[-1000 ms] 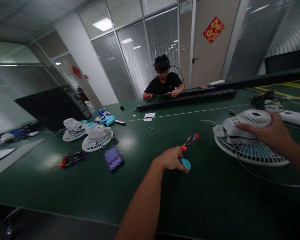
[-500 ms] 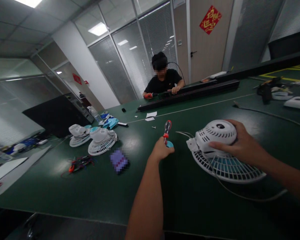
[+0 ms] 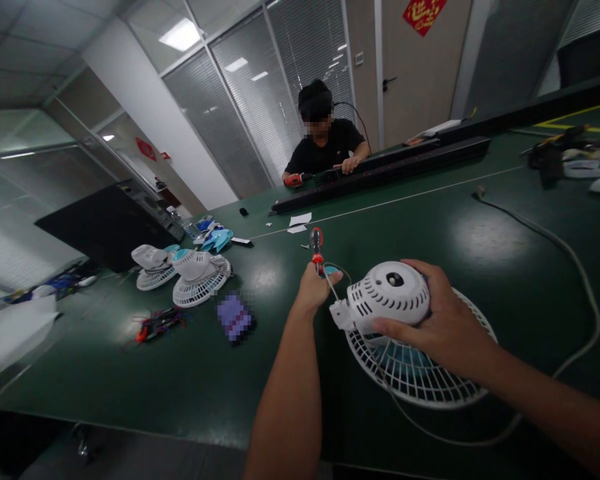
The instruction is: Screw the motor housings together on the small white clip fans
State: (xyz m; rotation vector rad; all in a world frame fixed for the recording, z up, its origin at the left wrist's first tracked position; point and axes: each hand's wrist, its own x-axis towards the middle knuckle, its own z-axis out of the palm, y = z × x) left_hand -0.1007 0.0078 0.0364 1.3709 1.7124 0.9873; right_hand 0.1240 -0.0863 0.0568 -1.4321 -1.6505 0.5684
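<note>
My left hand (image 3: 311,288) is closed around a screwdriver (image 3: 317,240), its red and clear handle pointing up and away. A light-blue round piece (image 3: 332,273) shows at the same hand's fingertips, mostly hidden. My right hand (image 3: 447,320) grips the white motor housing of a fan (image 3: 391,292), thumb on the near side and fingers over the far side. The fan lies with its grille (image 3: 425,387) down on the green table. Its bracket end is close to my left hand, where a thin wire shows. A white cord (image 3: 575,260) curves round the right side.
Two more white fans (image 3: 200,280) lie at the left. Near them are a red-and-black bundle of wires (image 3: 157,325), a blurred purple object (image 3: 235,317) and light-blue parts (image 3: 217,239). Across the table (image 3: 280,333), a person (image 3: 325,147) works at a long black bar (image 3: 380,177).
My right hand has brought the fan left and nearer to me, so its bracket end is now close to my left hand. My left hand still holds the screwdriver and blue piece.
</note>
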